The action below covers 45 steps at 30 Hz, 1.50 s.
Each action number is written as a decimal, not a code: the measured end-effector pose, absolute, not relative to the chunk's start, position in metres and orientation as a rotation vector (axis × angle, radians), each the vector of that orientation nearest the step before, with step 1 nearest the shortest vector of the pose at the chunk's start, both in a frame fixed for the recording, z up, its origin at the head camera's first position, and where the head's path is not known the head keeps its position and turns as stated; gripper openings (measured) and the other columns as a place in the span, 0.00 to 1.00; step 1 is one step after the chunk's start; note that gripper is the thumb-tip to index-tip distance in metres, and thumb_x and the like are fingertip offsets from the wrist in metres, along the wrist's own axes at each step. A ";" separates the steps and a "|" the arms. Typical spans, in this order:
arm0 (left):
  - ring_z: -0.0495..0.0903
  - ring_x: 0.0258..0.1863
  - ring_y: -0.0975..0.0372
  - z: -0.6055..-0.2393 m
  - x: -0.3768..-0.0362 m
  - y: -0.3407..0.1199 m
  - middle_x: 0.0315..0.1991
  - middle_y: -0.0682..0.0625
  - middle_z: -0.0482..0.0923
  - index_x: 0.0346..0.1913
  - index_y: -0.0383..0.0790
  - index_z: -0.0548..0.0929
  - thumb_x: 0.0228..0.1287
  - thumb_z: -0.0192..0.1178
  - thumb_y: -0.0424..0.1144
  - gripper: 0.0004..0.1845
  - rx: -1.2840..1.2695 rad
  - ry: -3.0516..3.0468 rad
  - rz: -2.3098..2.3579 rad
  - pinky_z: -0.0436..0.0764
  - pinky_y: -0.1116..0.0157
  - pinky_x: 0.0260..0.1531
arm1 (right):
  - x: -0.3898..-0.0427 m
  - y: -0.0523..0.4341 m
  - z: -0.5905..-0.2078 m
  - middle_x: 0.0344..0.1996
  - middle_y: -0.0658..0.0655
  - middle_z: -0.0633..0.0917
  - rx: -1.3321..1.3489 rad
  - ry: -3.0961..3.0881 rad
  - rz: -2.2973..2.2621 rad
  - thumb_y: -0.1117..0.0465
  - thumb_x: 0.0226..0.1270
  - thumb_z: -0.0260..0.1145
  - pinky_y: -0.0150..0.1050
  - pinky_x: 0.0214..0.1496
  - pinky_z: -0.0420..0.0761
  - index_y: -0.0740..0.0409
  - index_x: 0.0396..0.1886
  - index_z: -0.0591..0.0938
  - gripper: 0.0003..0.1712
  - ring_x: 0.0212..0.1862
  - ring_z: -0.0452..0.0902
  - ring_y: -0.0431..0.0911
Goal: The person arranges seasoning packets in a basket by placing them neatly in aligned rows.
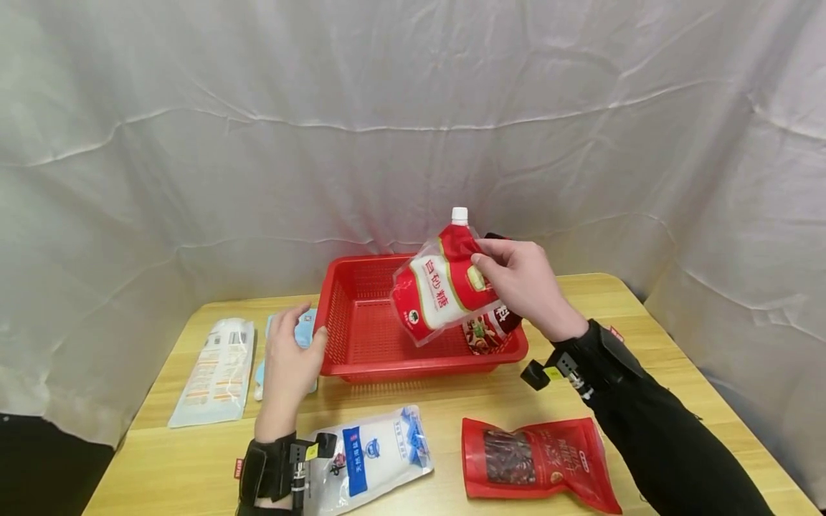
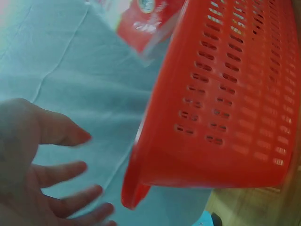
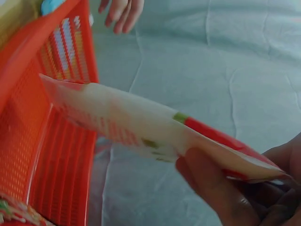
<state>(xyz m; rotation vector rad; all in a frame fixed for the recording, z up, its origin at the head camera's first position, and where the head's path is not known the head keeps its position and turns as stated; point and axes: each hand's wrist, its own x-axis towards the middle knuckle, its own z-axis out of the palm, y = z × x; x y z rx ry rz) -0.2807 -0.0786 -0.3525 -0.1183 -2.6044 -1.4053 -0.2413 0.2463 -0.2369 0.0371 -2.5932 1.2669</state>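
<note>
A red and white spouted sugar pouch [image 1: 445, 283] with a white cap hangs tilted above the red plastic basket [image 1: 361, 369]. My right hand [image 1: 525, 283] pinches it near the top, thumb on its front. In the right wrist view the pouch [image 3: 136, 117] is seen nearly edge-on, between thumb and fingers [image 3: 207, 183]. My left hand [image 1: 293, 358] is beside the basket's left end, fingers spread and holding nothing. The left wrist view shows that hand [image 2: 51, 165] apart from the basket rim [image 2: 141, 155]. Inside the basket, at its right end, lies a dark and red food packet [image 1: 484, 333], partly hidden by the pouch.
On the wooden table [image 1: 439, 401], a white and blue bag [image 1: 381, 451] and a red bag with a window [image 1: 535, 462] lie in front. A white packet [image 1: 216, 373] rests at left, near a light blue item [image 1: 303, 330] partly behind my left hand. A pale curtain [image 1: 413, 143] stands behind.
</note>
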 end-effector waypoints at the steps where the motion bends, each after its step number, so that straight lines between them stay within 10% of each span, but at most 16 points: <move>1: 0.67 0.68 0.42 -0.353 -0.281 -0.079 0.72 0.36 0.65 0.74 0.36 0.70 0.72 0.59 0.38 0.29 -0.101 -2.651 -1.400 0.77 0.36 0.61 | -0.245 0.247 -0.237 0.51 0.63 0.87 0.039 -2.603 1.246 0.62 0.78 0.61 0.39 0.42 0.87 0.64 0.67 0.81 0.22 0.42 0.84 0.53; 25: 0.78 0.59 0.41 -0.370 -0.290 -0.074 0.70 0.26 0.69 0.81 0.29 0.54 0.73 0.49 0.29 0.35 -0.169 -2.891 -1.419 0.83 0.43 0.56 | -0.299 0.249 -0.271 0.44 0.63 0.86 -0.105 -2.928 0.991 0.65 0.76 0.52 0.35 0.22 0.68 0.66 0.68 0.79 0.24 0.23 0.72 0.47; 36: 0.78 0.59 0.40 -0.367 -0.288 -0.072 0.69 0.26 0.69 0.80 0.28 0.55 0.73 0.48 0.29 0.35 -0.165 -2.895 -1.408 0.81 0.42 0.55 | -0.307 0.248 -0.266 0.18 0.53 0.69 -0.060 -2.986 0.811 0.66 0.75 0.53 0.37 0.25 0.64 0.63 0.37 0.85 0.13 0.21 0.66 0.46; 45: 0.78 0.58 0.41 -0.368 -0.288 -0.071 0.70 0.27 0.69 0.81 0.29 0.55 0.74 0.48 0.29 0.35 -0.157 -2.891 -1.420 0.83 0.43 0.54 | -0.314 0.235 -0.260 0.21 0.54 0.75 -0.079 -3.050 0.854 0.63 0.75 0.54 0.36 0.23 0.69 0.64 0.42 0.85 0.14 0.21 0.72 0.47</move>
